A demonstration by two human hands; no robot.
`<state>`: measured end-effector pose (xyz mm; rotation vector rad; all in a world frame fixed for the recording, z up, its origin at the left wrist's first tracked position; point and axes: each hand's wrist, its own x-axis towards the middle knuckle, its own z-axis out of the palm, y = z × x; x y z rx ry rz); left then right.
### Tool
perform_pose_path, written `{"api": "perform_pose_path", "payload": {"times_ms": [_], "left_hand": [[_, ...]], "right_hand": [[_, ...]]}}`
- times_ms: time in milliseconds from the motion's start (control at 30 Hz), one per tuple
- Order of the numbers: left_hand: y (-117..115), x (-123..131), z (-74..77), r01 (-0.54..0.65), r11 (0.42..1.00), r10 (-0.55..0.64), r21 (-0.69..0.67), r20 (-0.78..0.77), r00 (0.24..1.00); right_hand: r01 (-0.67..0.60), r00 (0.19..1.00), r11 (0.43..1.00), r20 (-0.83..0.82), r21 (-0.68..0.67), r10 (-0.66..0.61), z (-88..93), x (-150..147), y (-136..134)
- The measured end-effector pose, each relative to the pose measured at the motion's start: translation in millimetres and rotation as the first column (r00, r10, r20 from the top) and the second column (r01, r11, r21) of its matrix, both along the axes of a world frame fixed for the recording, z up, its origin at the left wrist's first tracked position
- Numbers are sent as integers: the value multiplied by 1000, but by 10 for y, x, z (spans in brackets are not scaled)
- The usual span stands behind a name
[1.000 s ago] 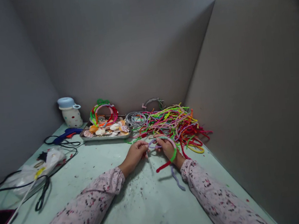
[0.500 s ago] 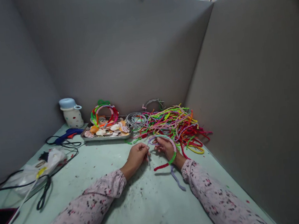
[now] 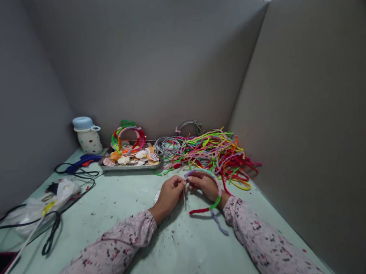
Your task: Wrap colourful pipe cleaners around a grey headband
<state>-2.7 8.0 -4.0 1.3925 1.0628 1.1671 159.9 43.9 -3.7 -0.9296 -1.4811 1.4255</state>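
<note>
A hoop wrapped in lavender, pale green, pink, green and red pipe cleaner curves around my right hand. That hand is closed, pinching the hoop's lavender end between thumb and fingers. Close against it, my left hand is closed in a pinch at the same end. A thin greyish strand hangs down from the left fingertips; whether it is bare wire or pipe cleaner I cannot tell. Below the right wrist dangles a loose lavender pipe cleaner. Part of a whitish object shows behind the left hand.
Behind the hands lies a tangled heap of coloured pipe cleaners, beside a coil of grey wire. A metal tray bears shells and wrapped hoops. Leftward are a bottle, a blue glue gun, cables and a plastic bag.
My left hand has come in to the right, so both hands' fingertips now meet at the hoop's lavender end. A whitish object now shows behind the left hand. The view has shifted slightly.
</note>
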Motion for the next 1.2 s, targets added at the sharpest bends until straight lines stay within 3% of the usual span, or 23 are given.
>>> {"api": "perform_pose_path", "payload": {"times_ms": [433, 800, 1200], "left_hand": [[-2, -5, 20, 9, 999, -10, -37, -35, 999], [10, -19, -12, 23, 994, -24, -106, -12, 1000], [-14, -9, 88, 6, 982, -3, -190, 21, 1000]], "right_hand": [[0, 997, 1000, 78, 29, -3, 92, -18, -41], [8, 990, 994, 140, 109, -23, -37, -9, 20], [9, 965, 966, 252, 258, -76, 165, -52, -91]]}}
